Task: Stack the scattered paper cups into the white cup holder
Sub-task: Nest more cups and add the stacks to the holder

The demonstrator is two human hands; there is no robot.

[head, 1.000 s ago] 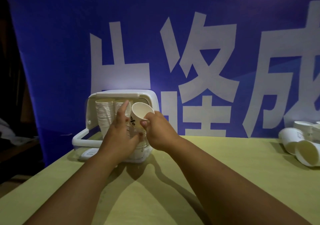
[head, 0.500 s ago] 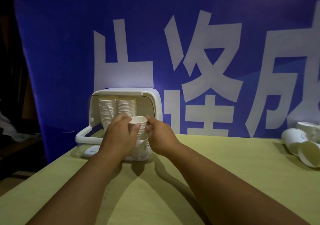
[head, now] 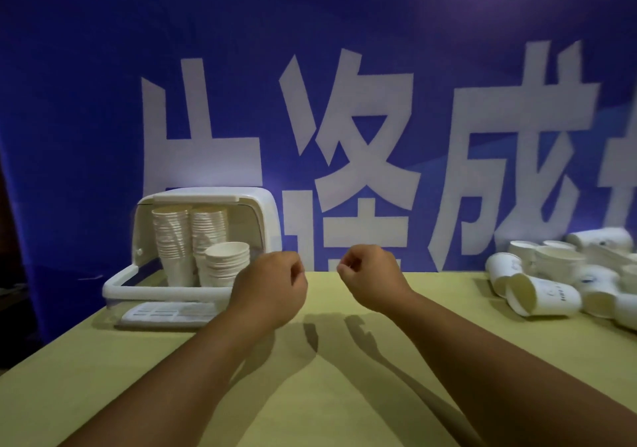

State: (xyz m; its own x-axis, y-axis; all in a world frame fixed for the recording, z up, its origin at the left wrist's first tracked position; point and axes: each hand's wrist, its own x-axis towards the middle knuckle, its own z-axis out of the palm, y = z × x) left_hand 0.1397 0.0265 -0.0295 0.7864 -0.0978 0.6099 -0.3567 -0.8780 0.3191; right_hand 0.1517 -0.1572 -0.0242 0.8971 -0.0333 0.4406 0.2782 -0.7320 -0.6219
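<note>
Hovering over the table point(head: 344, 388), the left hand point(head: 272, 288) and right hand point(head: 372, 274) are both curled and appear to hold nothing. Three cup stacks point(head: 172, 240) stand nested inside the cup holder point(head: 263, 215), saving room. Loose cups point(head: 541, 296) lie tumbled at the table's right end, well apart, not yet collected.

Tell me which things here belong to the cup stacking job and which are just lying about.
Job: white cup holder, cup stacks inside it, scattered paper cups on the right, left hand, right hand.
Just there: blue banner, yellow table, flat white tray in front of the holder.
</note>
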